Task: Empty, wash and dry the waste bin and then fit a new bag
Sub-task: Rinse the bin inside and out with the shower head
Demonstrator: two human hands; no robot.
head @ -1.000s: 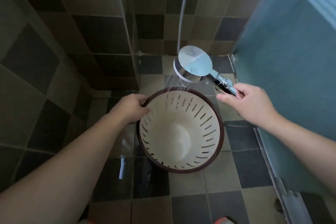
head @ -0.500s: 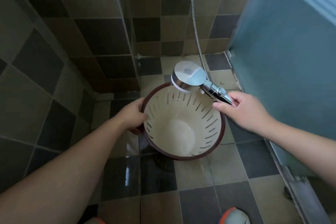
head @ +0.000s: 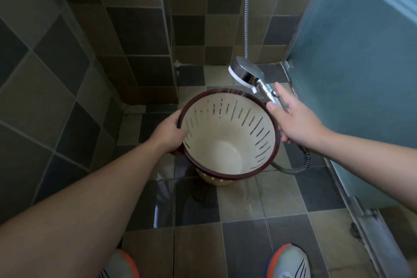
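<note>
Two hands busy here, one job each. Your left hand has the bin by its dark red rim on the left side: thumb hooked over the rim onto the cream inside wall, the other fingers curled under the rim on the outside. So the rim sits right in the pinch between thumb and fingers, and the bin hangs tipped toward you, lifted just off the wet tiled floor, mouth facing up at the camera. You can see straight down past the slots in the wall to the plain round bottom.

Your right hand is at the far right edge of the bin, wrapped around the chrome handle of the shower head. Thumb lies along the near side of the handle, index finger stretched out along the top, the rest curled underneath, though those are mostly hidden behind the palm. The head pokes out up and to the left of your fingers, just above the far rim, and thin streaks of water cross that rim into the bin.

The metal hose loops out below your right hand beside the bin, and another stretch runs up the tiled wall. Frosted glass door on your right, both shoes at the bottom edge.
</note>
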